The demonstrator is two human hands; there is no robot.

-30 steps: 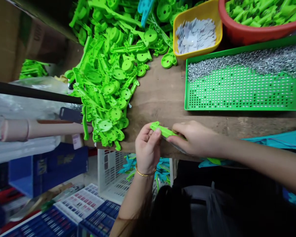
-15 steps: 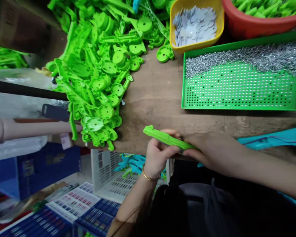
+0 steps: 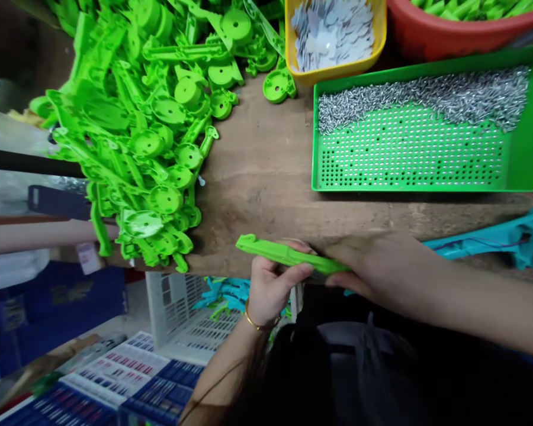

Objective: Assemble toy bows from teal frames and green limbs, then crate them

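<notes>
Green part (image 3: 288, 253) is held firmly between left hand (image 3: 272, 289) and right hand (image 3: 377, 260) (lower centre). Loose pieces (image 3: 148, 142) lie upper left.

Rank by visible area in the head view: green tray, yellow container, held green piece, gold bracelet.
1. Green tray
2. Yellow container, cut off at the top
3. Held green piece, partly covered
4. Gold bracelet

A heap of parts (image 3: 148, 198) lies on the left of the table (image 3: 257, 171); rightward, a tray (image 3: 525, 157) of pins (image 3: 466, 100) sits before a bowl (image 3: 337, 72) and a tub (image 3: 453, 40).
</notes>
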